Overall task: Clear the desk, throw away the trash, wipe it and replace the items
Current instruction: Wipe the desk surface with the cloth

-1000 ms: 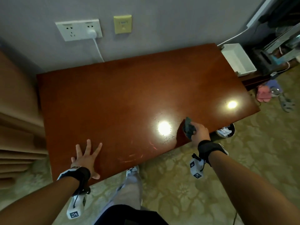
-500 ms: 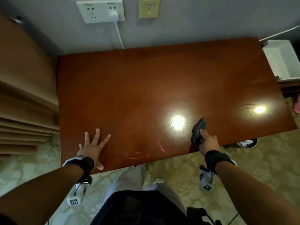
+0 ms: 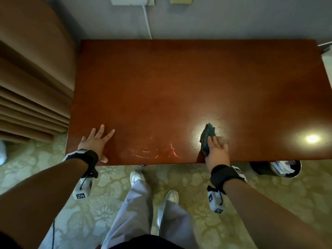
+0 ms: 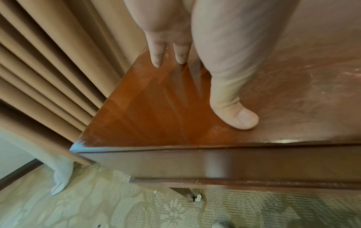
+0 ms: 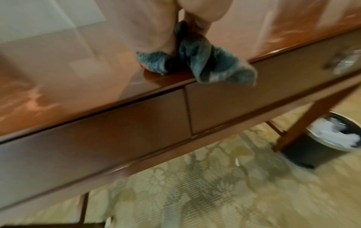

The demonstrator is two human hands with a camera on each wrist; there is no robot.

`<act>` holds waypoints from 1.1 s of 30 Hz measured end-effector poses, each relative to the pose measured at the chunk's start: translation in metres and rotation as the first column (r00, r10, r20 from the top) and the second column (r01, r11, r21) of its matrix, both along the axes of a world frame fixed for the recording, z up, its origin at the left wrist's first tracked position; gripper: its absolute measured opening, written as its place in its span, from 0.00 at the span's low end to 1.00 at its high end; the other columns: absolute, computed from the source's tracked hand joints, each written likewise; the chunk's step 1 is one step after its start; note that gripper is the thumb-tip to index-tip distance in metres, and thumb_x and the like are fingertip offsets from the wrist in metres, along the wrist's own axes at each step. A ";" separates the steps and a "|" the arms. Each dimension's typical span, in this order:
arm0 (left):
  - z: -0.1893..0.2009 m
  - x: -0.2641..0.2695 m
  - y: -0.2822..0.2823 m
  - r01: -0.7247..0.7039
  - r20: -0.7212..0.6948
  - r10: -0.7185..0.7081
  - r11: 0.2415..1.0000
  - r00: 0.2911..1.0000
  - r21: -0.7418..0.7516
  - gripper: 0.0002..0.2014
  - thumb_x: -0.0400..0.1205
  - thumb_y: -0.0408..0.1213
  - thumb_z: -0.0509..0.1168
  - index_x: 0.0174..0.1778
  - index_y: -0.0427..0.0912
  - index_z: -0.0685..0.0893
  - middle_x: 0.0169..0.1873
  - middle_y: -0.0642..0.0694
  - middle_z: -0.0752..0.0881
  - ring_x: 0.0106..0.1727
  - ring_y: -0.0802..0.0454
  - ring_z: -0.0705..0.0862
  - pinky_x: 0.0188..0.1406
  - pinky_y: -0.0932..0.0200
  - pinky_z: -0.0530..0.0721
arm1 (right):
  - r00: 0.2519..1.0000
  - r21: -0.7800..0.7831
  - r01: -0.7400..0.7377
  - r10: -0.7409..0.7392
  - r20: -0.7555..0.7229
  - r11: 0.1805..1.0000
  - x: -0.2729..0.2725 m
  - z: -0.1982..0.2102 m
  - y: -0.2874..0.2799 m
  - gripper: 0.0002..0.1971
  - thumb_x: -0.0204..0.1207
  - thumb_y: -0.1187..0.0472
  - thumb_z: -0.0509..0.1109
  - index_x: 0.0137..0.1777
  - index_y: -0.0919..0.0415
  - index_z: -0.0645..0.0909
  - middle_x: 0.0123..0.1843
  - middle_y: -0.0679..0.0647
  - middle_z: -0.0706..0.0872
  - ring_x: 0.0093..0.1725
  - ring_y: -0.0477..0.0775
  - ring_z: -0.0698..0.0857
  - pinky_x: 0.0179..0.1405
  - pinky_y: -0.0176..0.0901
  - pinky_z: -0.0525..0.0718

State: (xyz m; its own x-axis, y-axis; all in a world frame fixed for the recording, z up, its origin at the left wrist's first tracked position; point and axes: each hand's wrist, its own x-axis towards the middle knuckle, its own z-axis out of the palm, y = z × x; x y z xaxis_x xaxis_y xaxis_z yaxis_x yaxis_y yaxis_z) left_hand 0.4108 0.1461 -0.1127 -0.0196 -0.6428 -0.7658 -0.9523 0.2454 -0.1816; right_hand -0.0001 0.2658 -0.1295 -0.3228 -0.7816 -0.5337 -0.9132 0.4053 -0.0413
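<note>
Nearest, above patterned carpet (image 3: 107,194): left hand (image 3: 97,143) flat on the desk (image 3: 179,83) by its front edge, fingers spread, grasping nothing

Further right along the same edge: right hand (image 3: 217,152) clenched over a bunched cloth (image 3: 208,136), pressing it onto the wood; in the wrist view, one corner hanging past the edge

Likely hazards: specks (image 3: 220,131) beside the cloth swept onto the carpet rather than into the bin (image 3: 287,169) half under the desk, given a stroke toward the body; cloth sliding off, given that overhang

Cloth: blue-grey, crumpled, coarse weave

Desk top: glossy red-brown, two glare patches, reddish streaks (image 3: 172,150) near the front, whether scratches or reflections cannot be told

Farthest: grey wall (image 3: 233,18), socket (image 3: 132,0), white cable (image 3: 147,20)
</note>
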 end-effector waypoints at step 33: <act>-0.003 0.013 -0.008 0.054 -0.018 -0.053 0.998 0.998 0.042 0.63 0.69 0.55 0.79 0.80 0.69 0.30 0.82 0.50 0.25 0.85 0.40 0.35 0.83 0.35 0.54 | 0.973 -0.024 -0.226 0.227 0.038 0.974 0.095 0.001 -0.017 0.38 0.82 0.65 0.59 0.87 0.49 0.45 0.88 0.50 0.51 0.74 0.62 0.67 0.78 0.51 0.66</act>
State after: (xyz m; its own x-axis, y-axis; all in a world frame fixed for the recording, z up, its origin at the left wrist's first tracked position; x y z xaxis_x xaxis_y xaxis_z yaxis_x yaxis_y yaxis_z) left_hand 0.4240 0.1382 -0.1159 -0.0667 -0.6075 -0.7915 -0.9404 0.3035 -0.1537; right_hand 0.0949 0.2485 -0.1286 -0.1146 -0.8423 -0.5268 -0.9786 0.1870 -0.0861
